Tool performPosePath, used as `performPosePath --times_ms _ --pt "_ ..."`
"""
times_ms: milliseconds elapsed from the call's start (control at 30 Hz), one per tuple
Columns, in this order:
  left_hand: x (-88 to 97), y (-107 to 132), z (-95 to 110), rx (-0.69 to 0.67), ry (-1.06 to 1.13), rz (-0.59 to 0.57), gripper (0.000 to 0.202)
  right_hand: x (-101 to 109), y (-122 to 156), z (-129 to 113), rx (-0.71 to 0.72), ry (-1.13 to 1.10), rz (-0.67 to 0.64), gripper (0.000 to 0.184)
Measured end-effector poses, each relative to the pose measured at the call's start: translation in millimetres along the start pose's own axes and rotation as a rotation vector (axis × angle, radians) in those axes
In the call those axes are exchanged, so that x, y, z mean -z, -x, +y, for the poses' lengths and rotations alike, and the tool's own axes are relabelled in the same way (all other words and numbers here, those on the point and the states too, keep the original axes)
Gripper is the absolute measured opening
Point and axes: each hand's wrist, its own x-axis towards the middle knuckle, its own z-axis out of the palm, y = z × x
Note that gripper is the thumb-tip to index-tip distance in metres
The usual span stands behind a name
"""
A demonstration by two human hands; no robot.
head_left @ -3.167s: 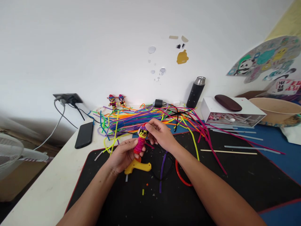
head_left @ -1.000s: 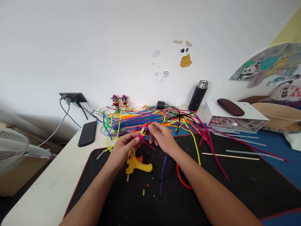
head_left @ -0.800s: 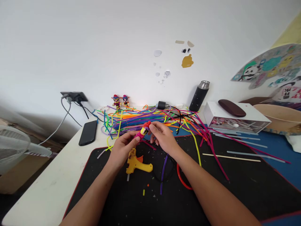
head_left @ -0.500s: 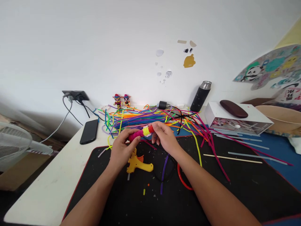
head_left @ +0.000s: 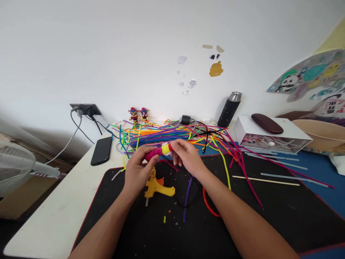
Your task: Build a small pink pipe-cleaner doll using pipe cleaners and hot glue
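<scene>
Both hands hold a small pipe-cleaner doll (head_left: pixel 158 151) with a pink body and a yellow head, lying nearly level above the black mat (head_left: pixel 269 212). My left hand (head_left: pixel 137 171) grips the pink body end. My right hand (head_left: pixel 188 160) pinches the head end with its fingertips. A yellow glue gun (head_left: pixel 157 187) lies on the mat just under my left hand. Behind the hands spreads a heap of coloured pipe cleaners (head_left: pixel 167 135).
Two finished dolls (head_left: pixel 138 114) stand by the wall. A black phone (head_left: pixel 101 150) lies left, near a wall socket (head_left: pixel 84 109) with cables. A black flask (head_left: pixel 229 109), a white box (head_left: pixel 272 135) with a dark case, loose sticks (head_left: pixel 265 178), a red ring (head_left: pixel 208 203) and a fan (head_left: pixel 16 169) surround the mat.
The doll stood upright in my left hand; both hands have since tipped it over until it lies almost level, head toward the right hand. The view shifted slightly.
</scene>
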Motion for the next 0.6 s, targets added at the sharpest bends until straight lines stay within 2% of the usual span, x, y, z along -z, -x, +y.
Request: performPosePath --times_ms 367,600 --pt "1.5 -1.8 -1.5 0.017 -0.004 -0.025 0.023 0.0 0.7 0.2 0.009 0.009 -0.026 0.051" --pt "2.8 -2.3 -0.8 0.086 0.048 -0.048 0.027 0.7 1.8 -0.8 0.001 0.018 -0.047 0.047"
